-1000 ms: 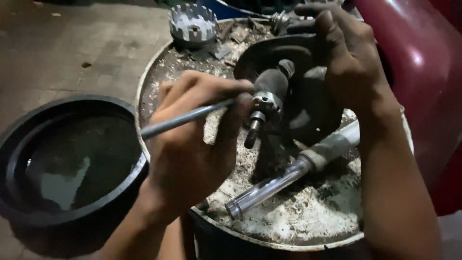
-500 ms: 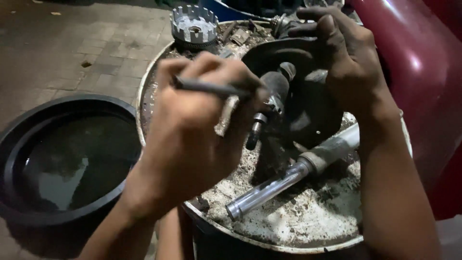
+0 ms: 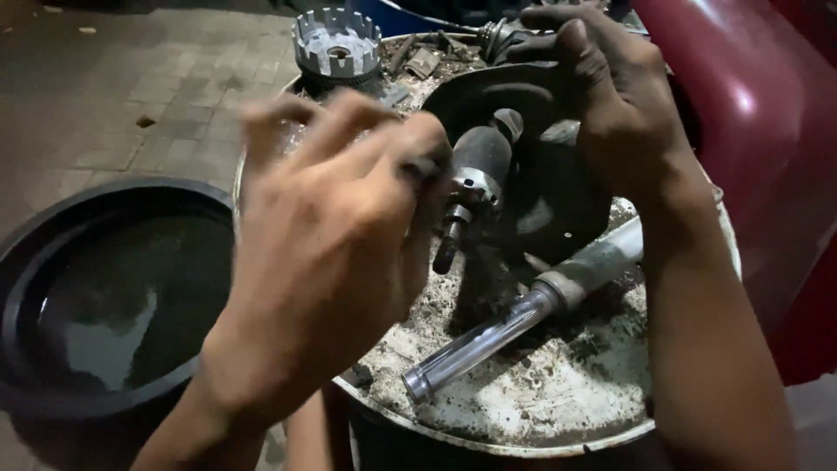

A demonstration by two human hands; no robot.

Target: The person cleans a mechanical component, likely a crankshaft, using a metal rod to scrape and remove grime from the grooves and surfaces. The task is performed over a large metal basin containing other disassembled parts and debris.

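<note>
The left hand (image 3: 336,235) is blurred and hangs over the 9 o'clock part of the drum top (image 3: 558,410), a round, dirty surface with a metal rim. Its fingers are curled at the short shaft (image 3: 453,228) that sticks out of the dark engine part (image 3: 532,187); I cannot tell if they grip something. The right hand (image 3: 610,96) is closed on the upper edge of this engine part and holds it upright near the centre of the surface.

Just at 5 o'clock from the part lies a shiny metal tube (image 3: 514,327), its open end pointing to 7 o'clock and stopping a little before the rim. At 11 o'clock, at the far edge, stands a notched clutch basket (image 3: 337,42). At 9 o'clock, apart from the drum, a black round basin (image 3: 96,305) with dark liquid sits on the paved floor (image 3: 113,105). At 3 o'clock a red body panel (image 3: 767,131) is close to the right forearm, so that side has little room.
</note>
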